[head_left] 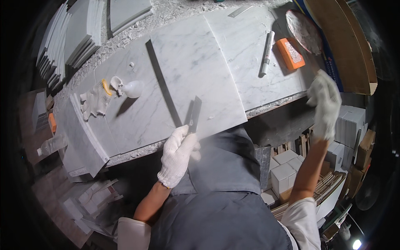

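Orange block (pixel 291 54) lies near the right hand (pixel 325 103).

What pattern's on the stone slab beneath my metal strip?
The stone slab is white with grey veins, clearest in the head view.

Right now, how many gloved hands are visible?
2: the left hand, gripping a grey strip over the pale slab, and the right hand, blurred, below and right of the orange block. No others show.

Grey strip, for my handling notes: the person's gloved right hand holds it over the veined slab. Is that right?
Not the right hand: the head view shows the gloved left hand holding the grey strip over the veined slab.
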A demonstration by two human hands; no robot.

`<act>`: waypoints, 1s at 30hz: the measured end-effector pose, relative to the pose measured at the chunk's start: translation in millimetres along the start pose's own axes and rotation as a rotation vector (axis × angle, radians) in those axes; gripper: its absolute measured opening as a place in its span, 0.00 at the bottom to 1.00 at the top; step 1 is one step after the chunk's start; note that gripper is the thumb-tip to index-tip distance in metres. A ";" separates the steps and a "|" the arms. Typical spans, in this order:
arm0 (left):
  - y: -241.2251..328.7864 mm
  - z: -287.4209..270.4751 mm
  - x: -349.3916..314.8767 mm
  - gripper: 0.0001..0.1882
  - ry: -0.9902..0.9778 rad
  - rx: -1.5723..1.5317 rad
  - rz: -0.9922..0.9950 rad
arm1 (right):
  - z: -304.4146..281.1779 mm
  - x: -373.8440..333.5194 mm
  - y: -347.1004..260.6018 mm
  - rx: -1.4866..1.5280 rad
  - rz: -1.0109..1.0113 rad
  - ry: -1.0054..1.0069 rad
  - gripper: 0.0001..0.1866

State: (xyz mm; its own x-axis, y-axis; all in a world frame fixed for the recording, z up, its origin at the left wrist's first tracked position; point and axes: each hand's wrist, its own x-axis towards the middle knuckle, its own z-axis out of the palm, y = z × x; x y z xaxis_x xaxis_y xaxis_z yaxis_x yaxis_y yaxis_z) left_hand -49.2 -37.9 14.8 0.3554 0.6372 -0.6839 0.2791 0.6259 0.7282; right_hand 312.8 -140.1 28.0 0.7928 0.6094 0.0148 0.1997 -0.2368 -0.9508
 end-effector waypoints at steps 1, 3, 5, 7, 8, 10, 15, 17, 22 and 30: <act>1.1 -1.0 1.0 0.19 -0.005 0.010 -0.009 | 18.2 -27.5 1.1 0.118 0.094 -0.037 0.17; 3.4 -3.1 2.3 0.19 -0.022 0.029 -0.042 | 55.6 -79.1 1.9 0.166 0.284 -0.119 0.14; 5.6 -4.6 3.6 0.19 -0.052 0.035 -0.078 | 84.5 -110.4 -0.4 0.190 0.352 -0.259 0.13; 6.8 -4.7 3.8 0.19 -0.072 0.039 -0.096 | 106.1 -131.2 -4.2 0.330 0.444 -0.283 0.14; 6.8 -3.9 3.5 0.19 -0.079 0.038 -0.093 | 113.2 -133.1 -5.3 0.173 0.382 -0.309 0.14; 6.5 -2.0 2.2 0.18 -0.084 0.035 -0.094 | 121.9 -129.1 -7.2 -0.042 0.214 -0.366 0.16; 8.0 -0.2 -0.8 0.17 -0.059 0.040 -0.089 | 131.7 -122.3 -16.6 -0.310 -0.136 -0.545 0.20; 10.2 -1.5 -0.2 0.18 -0.079 0.058 -0.119 | 132.3 -127.8 -23.8 -0.294 -0.105 -0.703 0.20; 13.5 -0.5 0.5 0.19 -0.088 0.060 -0.147 | 134.8 -131.8 -28.5 -0.269 -0.150 -0.686 0.19; 12.1 3.3 2.4 0.15 -0.039 0.016 -0.139 | 144.8 -140.1 -22.5 -0.336 -0.246 -0.635 0.21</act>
State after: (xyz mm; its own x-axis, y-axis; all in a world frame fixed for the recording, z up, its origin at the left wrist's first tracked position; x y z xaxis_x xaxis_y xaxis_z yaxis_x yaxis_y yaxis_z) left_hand -42.0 -30.3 22.1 0.3468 0.5262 -0.7764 0.3424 0.6996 0.6271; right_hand 113.8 -110.6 2.5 0.2391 0.9689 -0.0636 0.5730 -0.1937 -0.7963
